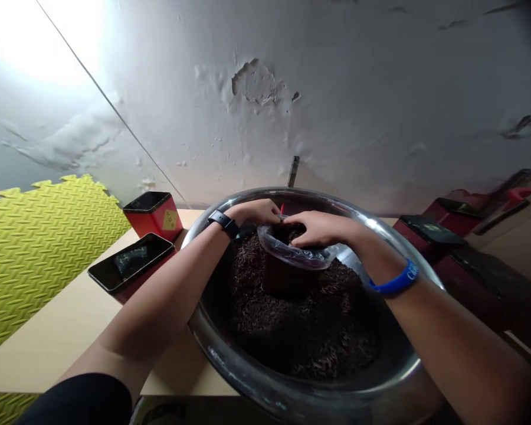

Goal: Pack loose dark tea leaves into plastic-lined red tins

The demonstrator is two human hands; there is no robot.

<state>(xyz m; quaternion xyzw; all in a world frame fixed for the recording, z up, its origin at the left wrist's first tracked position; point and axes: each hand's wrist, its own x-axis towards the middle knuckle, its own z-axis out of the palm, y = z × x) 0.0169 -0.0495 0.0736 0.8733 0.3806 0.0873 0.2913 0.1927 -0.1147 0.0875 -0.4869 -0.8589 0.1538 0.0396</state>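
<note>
A large steel bowl holds a heap of dark, loose leaves that look like dry tea. In the heap stands a dark red tin, lined with a clear plastic bag whose top spreads over the tin's rim. More dark leaves show inside the bag. My left hand is closed at the bag's far left edge, pinching the plastic. From the right, my right hand grips the bag's edge, its thumb over the opening. Some of its fingertips are hidden.
Two open red tins, one with a yellow label and one nearer, stand left of the bowl on the pale tabletop. More red tins are at the right. Behind rises a peeling wall; a yellow foam mat lies left.
</note>
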